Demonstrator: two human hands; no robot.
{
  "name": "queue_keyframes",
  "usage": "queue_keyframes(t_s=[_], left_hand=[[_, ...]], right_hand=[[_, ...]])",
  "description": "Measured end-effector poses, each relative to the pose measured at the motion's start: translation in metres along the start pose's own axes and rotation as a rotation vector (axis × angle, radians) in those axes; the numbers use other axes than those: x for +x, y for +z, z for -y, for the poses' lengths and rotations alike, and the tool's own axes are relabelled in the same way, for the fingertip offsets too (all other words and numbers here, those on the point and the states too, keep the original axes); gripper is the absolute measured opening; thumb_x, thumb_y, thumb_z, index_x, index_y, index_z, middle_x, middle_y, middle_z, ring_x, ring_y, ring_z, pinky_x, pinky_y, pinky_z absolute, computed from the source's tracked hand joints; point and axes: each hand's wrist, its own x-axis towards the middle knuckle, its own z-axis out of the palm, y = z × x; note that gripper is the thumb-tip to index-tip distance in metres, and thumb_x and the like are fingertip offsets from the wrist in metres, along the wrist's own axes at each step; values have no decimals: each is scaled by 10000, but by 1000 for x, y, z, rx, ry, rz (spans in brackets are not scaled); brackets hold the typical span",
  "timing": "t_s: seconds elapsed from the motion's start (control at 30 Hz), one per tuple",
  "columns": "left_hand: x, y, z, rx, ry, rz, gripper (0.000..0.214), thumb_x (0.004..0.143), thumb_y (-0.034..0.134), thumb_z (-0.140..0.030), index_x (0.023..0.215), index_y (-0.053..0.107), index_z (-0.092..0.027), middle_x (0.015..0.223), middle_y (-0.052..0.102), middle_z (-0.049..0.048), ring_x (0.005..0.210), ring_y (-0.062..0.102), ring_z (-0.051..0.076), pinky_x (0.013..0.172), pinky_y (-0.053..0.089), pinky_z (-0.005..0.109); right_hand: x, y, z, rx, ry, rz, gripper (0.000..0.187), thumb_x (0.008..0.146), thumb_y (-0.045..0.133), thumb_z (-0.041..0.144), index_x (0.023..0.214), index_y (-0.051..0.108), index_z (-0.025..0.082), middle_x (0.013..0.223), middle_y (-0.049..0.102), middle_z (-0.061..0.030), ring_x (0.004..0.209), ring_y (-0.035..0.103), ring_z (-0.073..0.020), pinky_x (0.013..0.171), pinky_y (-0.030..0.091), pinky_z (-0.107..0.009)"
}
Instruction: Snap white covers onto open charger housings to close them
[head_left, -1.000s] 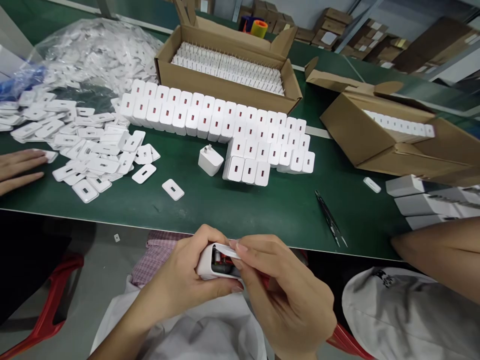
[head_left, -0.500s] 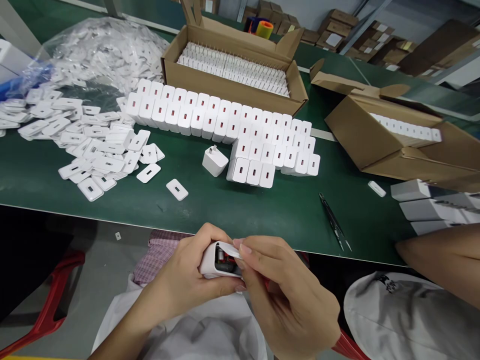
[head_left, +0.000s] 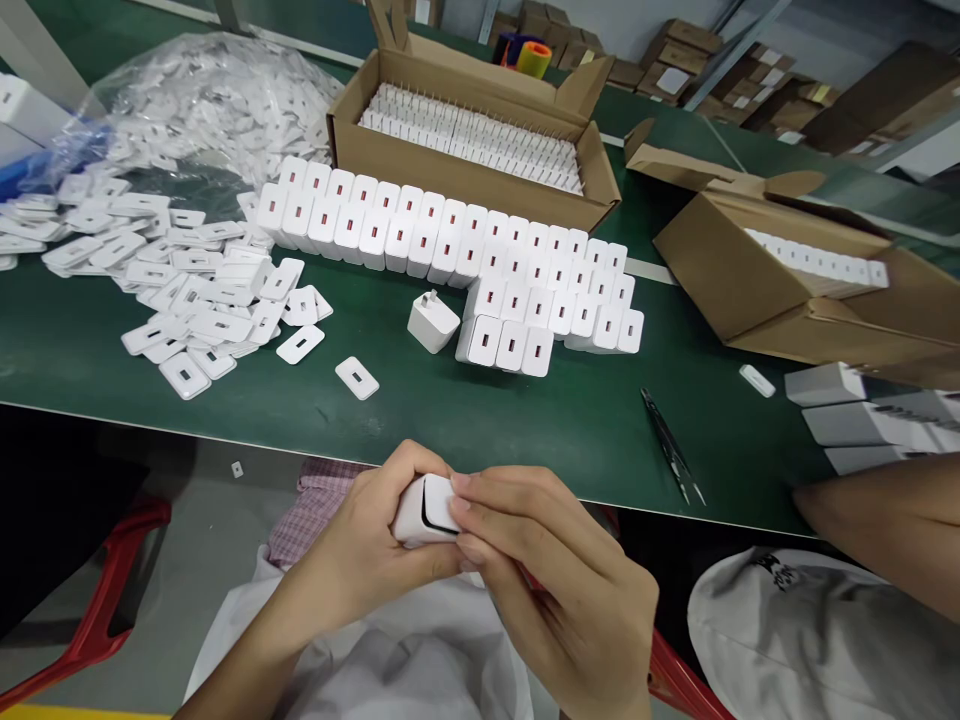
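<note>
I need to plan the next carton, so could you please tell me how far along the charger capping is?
Done: rows of capped chargers stand on the green table. In hand: the left hand grips one charger body while the right hand presses a cover plate onto its open end; a dark gap shows along the edge, so it is not fully seated. Left: one lone charger, a pile of loose cover plates, and a box of chargers.

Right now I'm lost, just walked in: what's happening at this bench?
A person holds a white charger in the left hand while the right hand presses a cover plate onto its open end. On the green table stand rows of chargers, loose plates, boxes and tweezers.
</note>
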Motion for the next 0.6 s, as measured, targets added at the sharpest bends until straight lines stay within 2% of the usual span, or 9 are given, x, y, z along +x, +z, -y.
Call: queue_keyframes(t_s=[0.13,0.23,0.33,0.4,0.5,0.53,0.6], left_hand=[[0,0,0,-75,21,40,356,758,748,-468,951,534,-260,922,600,-40,788,550,130,670,429,226],[0,0,0,-182,111,66,444,804,610,-631,980,532,-230,908,591,-2,730,535,143,627,413,256],[1,5,-1,-214,170,1,382,881,507,-587,932,532,-210,858,590,11,722,533,149,598,391,255],[1,9,-2,-218,229,-54,297,907,503,-511,914,527,-215,827,591,-1,716,530,138,597,393,244],[2,14,-2,-232,357,-93,247,918,503,-468,915,516,-221,854,611,3,746,551,139,642,431,246],[2,15,-1,-231,394,-104,240,921,503,-462,919,514,-222,880,618,11,770,564,146,658,444,252],[4,16,1,-215,462,-126,233,925,499,-458,940,515,-227,907,618,22,791,580,158,672,462,267]], right_hand=[[-7,-1,0,-44,-52,28,219,878,544,90,1068,652,107,1011,671,-98,973,580,-186,780,559,-327],[-13,-1,-3,-71,-79,49,252,905,521,149,1124,638,109,1085,660,-111,1030,540,-214,803,548,-367],[-19,1,-6,-9,-29,87,272,944,484,238,1149,640,151,1109,654,-97,1075,525,-218,858,532,-378],[-22,5,-7,114,68,33,272,967,451,308,1112,655,203,1117,643,-80,1072,545,-206,878,525,-371],[-24,15,-9,378,362,-154,257,931,516,428,1079,639,257,1095,627,-61,1024,593,-189,801,547,-311],[-24,18,-9,473,468,-167,286,903,552,468,1084,622,257,1065,631,-59,978,613,-181,744,552,-279],[-24,22,-11,663,620,-68,372,867,580,524,1104,582,238,976,649,-57,854,634,-164,646,536,-236]])
